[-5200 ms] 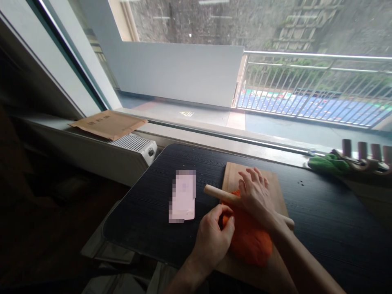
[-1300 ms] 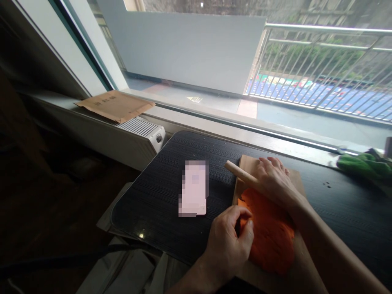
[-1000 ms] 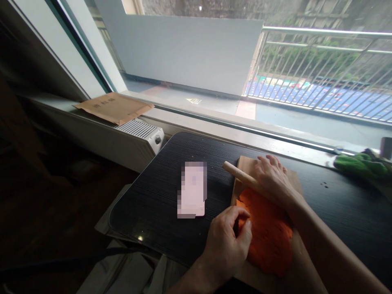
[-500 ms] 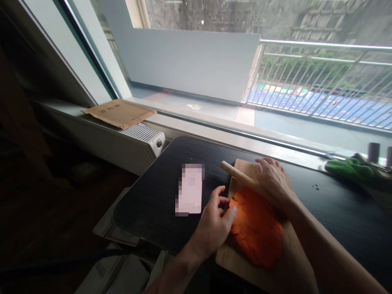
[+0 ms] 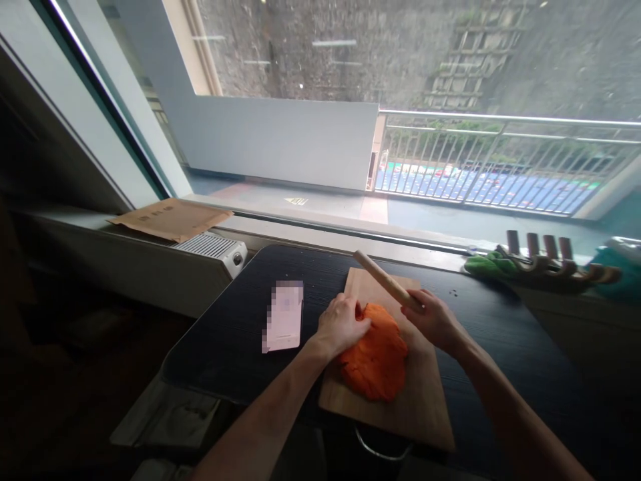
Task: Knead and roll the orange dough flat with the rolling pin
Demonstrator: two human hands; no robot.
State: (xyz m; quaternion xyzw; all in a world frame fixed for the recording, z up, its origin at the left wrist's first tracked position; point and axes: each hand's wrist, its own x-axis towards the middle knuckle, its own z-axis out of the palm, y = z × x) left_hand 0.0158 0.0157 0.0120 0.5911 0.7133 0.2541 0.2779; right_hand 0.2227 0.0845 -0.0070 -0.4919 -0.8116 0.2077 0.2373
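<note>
A flattened, cracked-edged slab of orange modelling dough [image 5: 378, 357] lies on a wooden board [image 5: 420, 417]. My left hand [image 5: 344, 322] is at its upper left edge, thumb on top and fingers curled round the rim; the fingertips are partly hidden. In my right hand [image 5: 431, 319] is a wooden rolling pin [image 5: 381, 277], gripped near its lower end. The pin is raised at a slant over the far part of the board, apart from the dough.
The board rests on a black table [image 5: 225, 341]. Left of it lies a phone [image 5: 286, 317] with a blurred screen. A brown envelope [image 5: 173, 219] lies on the radiator [image 5: 215, 254]. By the window sill are a green cloth [image 5: 491, 264] and a rack of upright grey pieces [image 5: 538, 260].
My right hand has closed round the rolling pin's end and lifted it off the board. My left hand has moved onto the dough's upper edge. The whole view has shifted.
</note>
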